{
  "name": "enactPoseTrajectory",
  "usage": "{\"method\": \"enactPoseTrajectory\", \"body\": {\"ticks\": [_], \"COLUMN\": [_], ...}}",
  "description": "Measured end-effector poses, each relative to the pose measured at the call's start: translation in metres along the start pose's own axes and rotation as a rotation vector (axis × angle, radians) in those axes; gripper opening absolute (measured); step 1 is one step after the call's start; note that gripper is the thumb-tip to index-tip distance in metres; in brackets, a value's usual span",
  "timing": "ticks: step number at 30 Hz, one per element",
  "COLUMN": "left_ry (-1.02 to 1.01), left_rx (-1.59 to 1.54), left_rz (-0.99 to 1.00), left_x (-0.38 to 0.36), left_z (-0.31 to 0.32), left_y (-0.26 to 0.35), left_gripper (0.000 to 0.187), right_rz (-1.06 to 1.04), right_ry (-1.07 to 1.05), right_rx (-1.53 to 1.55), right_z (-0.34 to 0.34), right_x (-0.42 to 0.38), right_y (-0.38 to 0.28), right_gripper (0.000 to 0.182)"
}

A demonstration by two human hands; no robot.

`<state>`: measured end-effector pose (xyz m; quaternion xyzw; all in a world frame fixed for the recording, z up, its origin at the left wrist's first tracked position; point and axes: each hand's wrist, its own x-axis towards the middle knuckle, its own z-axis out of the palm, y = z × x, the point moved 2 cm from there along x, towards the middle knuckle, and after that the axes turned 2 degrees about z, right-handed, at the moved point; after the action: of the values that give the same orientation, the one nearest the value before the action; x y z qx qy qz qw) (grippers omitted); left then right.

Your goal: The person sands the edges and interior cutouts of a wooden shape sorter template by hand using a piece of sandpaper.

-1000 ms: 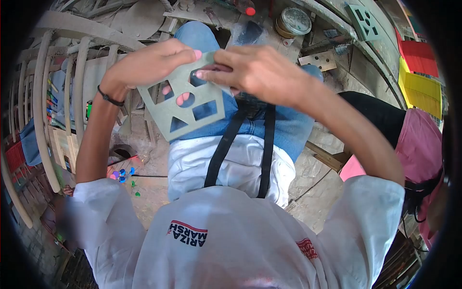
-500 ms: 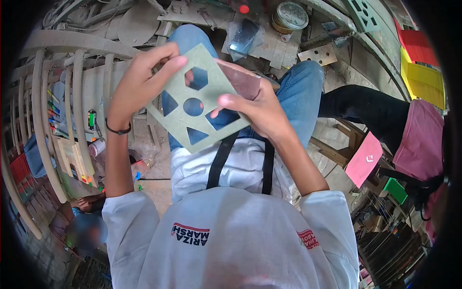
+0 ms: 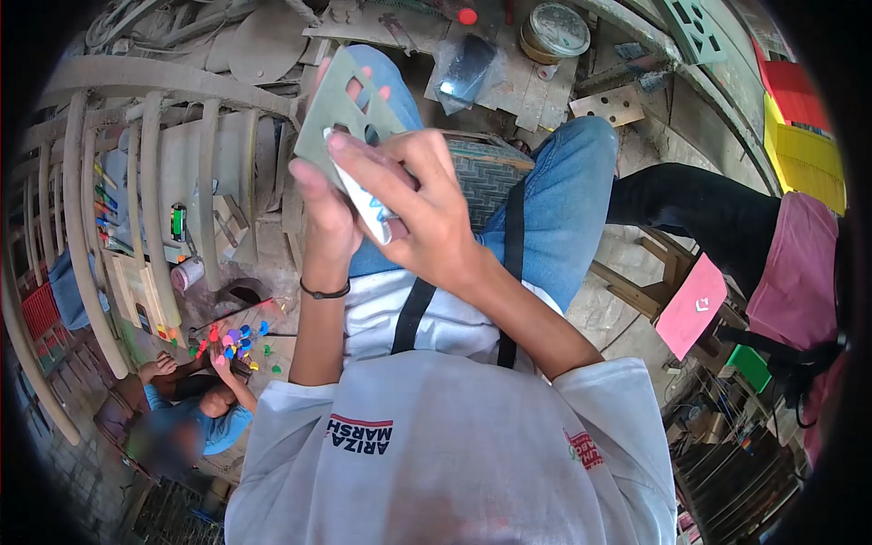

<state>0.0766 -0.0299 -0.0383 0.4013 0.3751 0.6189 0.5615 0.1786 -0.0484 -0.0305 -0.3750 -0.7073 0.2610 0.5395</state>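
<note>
My left hand (image 3: pixel 329 218) holds a grey-green board (image 3: pixel 329 111) with cut-out shapes, tilted up above my lap. Some of its fingertips show behind the board's far edge, and the thumb is at the near side. My right hand (image 3: pixel 436 209) grips a folded sheet of sandpaper (image 3: pixel 366 202), its white back with blue print facing up. The sheet lies against the board's near edge. My right fingers cover part of the board and of the sheet.
A wooden slatted rail (image 3: pixel 150 191) stands at the left. Beyond my knees are a lidded tub (image 3: pixel 554 32) and a phone-like dark object in plastic (image 3: pixel 468 68). Another person (image 3: pixel 218 400) sits lower left near small coloured pieces (image 3: pixel 241 338). A person in pink (image 3: pixel 790 263) is at the right.
The board has turned from lying face-up to tilted on edge, moving left. My right hand has come across to its near edge, and the sheet now shows white instead of reddish-brown.
</note>
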Motion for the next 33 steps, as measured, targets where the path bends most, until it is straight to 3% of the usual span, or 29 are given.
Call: {"method": "enactPoseTrajectory", "body": {"ticks": [1,3,5,7,9,11,13,15,17,18,19,20,21,22,23,26,31,33], "left_ry": [-0.002,-0.017,0.000,0.022,0.043,0.064,-0.238,-0.237,-0.009,-0.012,-0.146,-0.280,-0.284,-0.098,0.089,-0.036,-0.154,-0.182], "left_rx": [0.003,-0.003,-0.131,-0.260,-0.478,-0.507,-0.952,-0.906,-0.648,-0.649,-0.765,-0.882,-0.889,-0.700,-0.506,-0.429,0.044,0.141], "left_rz": [-0.003,-0.029,-0.123,-0.221,-0.383,-0.438,-0.438,-0.498,-0.596,-0.592,-0.513,-0.431,-0.425,-0.397,-0.367,-0.295,0.008,0.044], "left_x": [0.002,0.006,0.006,0.004,0.003,0.004,0.003,0.001,0.000,0.004,0.010,0.013,0.015,0.019,0.020,0.021,0.029,0.030], "left_z": [-0.001,-0.003,-0.003,-0.002,0.004,0.002,0.001,-0.002,-0.001,-0.004,-0.007,-0.007,0.004,0.021,0.026,0.015,0.018,0.016], "left_y": [0.000,0.000,0.002,0.004,0.006,0.007,0.005,0.004,0.008,0.007,0.006,0.007,0.011,0.018,0.022,0.006,-0.004,-0.007], "left_gripper": [0.109,0.110,0.110,0.110,0.110,0.108,0.102,0.109,0.106,0.106,0.104,0.103,0.103,0.102,0.102,0.104,0.116,0.119], "right_rz": [0.003,0.037,0.010,0.204,0.092,-0.071,-0.182,-0.295,-0.385,-0.396,-0.401,-0.298,-0.198,-0.114,-0.119,0.114,0.300,0.497], "right_ry": [0.004,-0.036,-0.047,-0.160,-0.292,-0.453,-0.534,-0.609,-0.730,-0.675,-0.676,-0.635,-0.594,-0.552,-0.561,-0.261,-0.182,-0.135], "right_rx": [0.001,0.010,0.027,0.169,0.017,-0.083,-0.181,-0.277,-0.343,-0.309,-0.314,-0.310,-0.307,-0.271,-0.268,-0.021,0.087,0.299], "right_z": [-0.001,-0.005,-0.015,-0.029,-0.042,-0.056,-0.066,-0.069,-0.070,-0.068,-0.065,-0.061,-0.058,-0.053,-0.046,-0.035,-0.029,-0.028], "right_x": [0.000,0.003,0.009,0.015,0.025,0.039,0.058,0.073,0.083,0.083,0.080,0.075,0.069,0.059,0.048,0.029,0.019,0.013], "right_y": [-0.001,-0.003,0.001,0.001,0.014,0.015,0.013,0.013,0.014,0.015,0.013,0.008,0.005,0.007,0.007,0.000,-0.019,-0.017], "right_gripper": [0.081,0.062,0.064,0.062,0.061,0.063,0.059,0.056,0.049,0.048,0.048,0.048,0.049,0.073,0.073,0.067,0.048,0.038]}}
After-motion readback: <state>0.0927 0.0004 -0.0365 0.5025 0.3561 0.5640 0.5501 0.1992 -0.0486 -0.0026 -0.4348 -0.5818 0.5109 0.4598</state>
